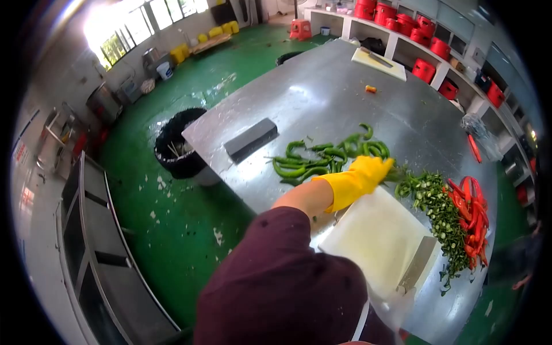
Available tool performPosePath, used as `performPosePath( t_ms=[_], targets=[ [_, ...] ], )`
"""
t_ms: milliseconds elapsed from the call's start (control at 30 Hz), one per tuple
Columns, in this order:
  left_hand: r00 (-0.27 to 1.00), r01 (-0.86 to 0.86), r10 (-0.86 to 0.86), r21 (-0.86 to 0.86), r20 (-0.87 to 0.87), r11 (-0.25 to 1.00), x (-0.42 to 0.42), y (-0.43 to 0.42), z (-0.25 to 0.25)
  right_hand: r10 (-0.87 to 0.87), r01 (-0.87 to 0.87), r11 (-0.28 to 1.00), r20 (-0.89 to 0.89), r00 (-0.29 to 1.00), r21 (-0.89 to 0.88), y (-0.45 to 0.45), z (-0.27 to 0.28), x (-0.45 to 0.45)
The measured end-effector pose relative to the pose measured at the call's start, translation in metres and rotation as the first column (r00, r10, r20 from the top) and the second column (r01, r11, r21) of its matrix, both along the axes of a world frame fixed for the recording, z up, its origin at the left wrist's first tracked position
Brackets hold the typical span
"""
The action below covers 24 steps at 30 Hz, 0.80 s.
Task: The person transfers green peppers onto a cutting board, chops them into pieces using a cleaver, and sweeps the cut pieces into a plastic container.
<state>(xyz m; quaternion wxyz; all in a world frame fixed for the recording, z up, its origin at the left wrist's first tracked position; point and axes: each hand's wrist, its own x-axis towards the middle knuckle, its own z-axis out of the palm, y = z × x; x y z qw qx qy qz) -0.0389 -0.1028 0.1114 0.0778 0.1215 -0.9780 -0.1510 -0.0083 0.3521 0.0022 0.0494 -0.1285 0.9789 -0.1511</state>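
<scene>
My left hand [371, 174], in a yellow glove, reaches past the top of the white cutting board [374, 230]. Its fingers are bunched around blurred green chili peppers [397, 172]. Whole green chilies [322, 158] lie just beyond and left of the glove. A cleaver [418, 261] rests on the board's right side, blade flat. Around its near end is a pale, smeared shape that may be my right hand [402, 303]; its fingers do not show clearly. Cut green chilies [440, 215] form a pile right of the board, beside long red chilies [472, 215].
The steel table [322, 86] also bears a grey block [250, 140], another cutting board with a knife [379, 62], an orange scrap [371, 89] and a plastic bag [480, 135]. A black-lined bin [178, 161] stands off its left edge. Red pots [405, 24] fill shelves behind.
</scene>
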Motion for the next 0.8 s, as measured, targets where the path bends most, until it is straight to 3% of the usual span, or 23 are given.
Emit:
performPosePath(
  t_ms=[33,100,267,367,467,533,600,667,700,733,800],
  targets=[
    [0.997,0.079,-0.079,-0.027,-0.003,0.997,0.005,0.014,0.022,0.040,-0.040,0.999,0.012,0.999,0.013,0.005,0.003,-0.005],
    [0.986,0.169,-0.168,-0.059,0.026,0.984,-0.007,0.035,-0.006,0.082,-0.084,0.996,0.141,0.987,0.012,-0.007,0.002,-0.018],
    [0.956,0.284,-0.293,-0.181,-0.023,0.942,-0.036,0.100,-0.121,0.123,-0.115,0.991,0.134,0.983,-0.062,-0.012,0.017,-0.016],
    [0.976,0.198,-0.202,-0.060,-0.076,0.978,-0.029,0.106,-0.124,0.128,-0.102,0.981,0.152,0.980,-0.168,0.000,-0.012,-0.016],
    [0.957,0.271,-0.274,-0.052,-0.094,0.961,-0.025,0.098,-0.122,0.108,-0.094,0.986,0.097,0.989,-0.139,-0.019,0.017,0.000],
    [0.959,0.274,-0.279,-0.077,-0.050,0.958,-0.004,0.103,-0.095,0.024,-0.013,0.995,0.113,0.993,-0.099,-0.029,0.035,0.009],
    [0.909,0.403,-0.389,0.081,-0.151,0.911,0.003,0.098,-0.088,-0.136,0.158,0.981,0.189,0.973,-0.110,-0.024,0.029,0.007],
    [0.913,0.409,-0.399,0.161,-0.091,0.898,0.011,0.096,-0.090,-0.142,0.151,0.982,0.092,0.986,-0.110,-0.020,0.018,0.014],
    [0.921,0.387,-0.373,0.152,-0.112,0.910,0.018,0.093,-0.076,-0.149,0.172,0.976,0.169,0.974,-0.132,-0.034,0.043,0.014],
    [0.908,0.405,-0.373,0.175,-0.189,0.897,0.022,0.086,-0.080,-0.167,0.188,0.979,0.224,0.960,-0.073,-0.042,0.049,0.014],
    [0.881,0.397,-0.297,0.234,-0.370,0.887,0.024,0.091,-0.084,-0.164,0.200,0.967,0.221,0.961,-0.155,-0.035,0.039,0.014]
  ],
)
